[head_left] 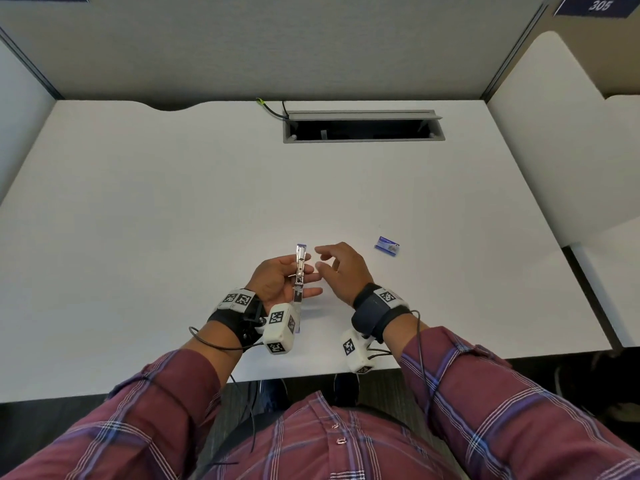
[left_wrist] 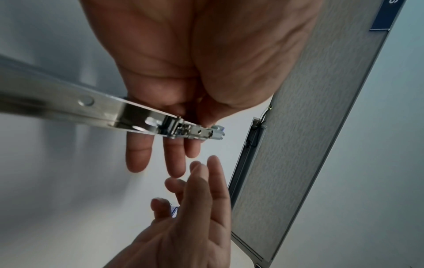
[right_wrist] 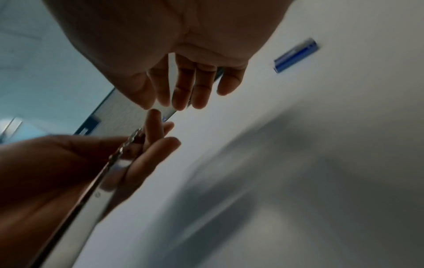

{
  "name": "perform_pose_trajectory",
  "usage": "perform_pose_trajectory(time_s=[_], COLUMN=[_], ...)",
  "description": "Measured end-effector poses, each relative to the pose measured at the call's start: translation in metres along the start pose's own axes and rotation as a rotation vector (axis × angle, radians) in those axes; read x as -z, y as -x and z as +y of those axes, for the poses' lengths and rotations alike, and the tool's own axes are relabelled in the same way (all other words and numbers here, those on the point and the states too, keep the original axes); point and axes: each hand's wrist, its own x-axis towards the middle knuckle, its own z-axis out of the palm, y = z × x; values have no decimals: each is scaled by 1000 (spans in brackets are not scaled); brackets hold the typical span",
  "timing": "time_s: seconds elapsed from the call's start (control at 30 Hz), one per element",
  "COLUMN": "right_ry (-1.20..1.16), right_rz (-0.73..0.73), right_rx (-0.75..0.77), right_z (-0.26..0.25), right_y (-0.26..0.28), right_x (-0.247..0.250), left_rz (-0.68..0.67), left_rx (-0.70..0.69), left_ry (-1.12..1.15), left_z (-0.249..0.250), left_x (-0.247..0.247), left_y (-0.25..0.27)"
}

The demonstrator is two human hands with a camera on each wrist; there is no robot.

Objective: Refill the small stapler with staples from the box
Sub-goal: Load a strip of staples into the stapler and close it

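My left hand [head_left: 277, 280] holds the small stapler [head_left: 299, 276] above the white worktop [head_left: 173, 209], palm up, thumb closed over the metal body and the fingers lying straight beneath it. The stapler is swung open into one long silver strip, one end pointing away from me and the other reaching back past my wrist. In the left wrist view its hinge and spring [left_wrist: 183, 129] sit across my fingers. My right hand [head_left: 341, 268] hovers just beside the stapler, its grip loose, fingers slightly curled and holding nothing. The blue staple box [head_left: 387, 245] lies flat on the worktop, off to the right of that hand, apart from it.
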Motion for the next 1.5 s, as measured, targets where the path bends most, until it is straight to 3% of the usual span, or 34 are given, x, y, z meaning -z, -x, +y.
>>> perform_pose_trajectory(time_s=[0.33, 0.47, 0.57, 0.73, 1.0, 1.17, 1.33, 1.5], right_ry=[-65, 166, 254, 159, -206, -427, -694, -699], right_rz=[-110, -172, -172, -96, 2, -57, -103, -29], right_rx=[79, 138, 183, 252, 25, -172, -190, -251], right_z=[-5, -9, -10, -13, -15, -8, -7, -6], right_y=[3, 6, 9, 10, -2, -4, 2, -2], right_x=[9, 10, 7, 2, 4, 5, 6, 5], left_rz=[47, 86, 112, 158, 29, -14, -84, -111], left_rx=[-15, -33, -58, -92, -84, -69, -58, -13], left_ry=[29, 57, 67, 90, 103, 146, 101, 85], left_z=[-4, 2, 4, 4, -3, -5, -9, -14], left_x=[1, 0, 1, -1, -8, -16, -19, -17], left_y=[-2, -2, -3, 1, 6, 10, 12, 8])
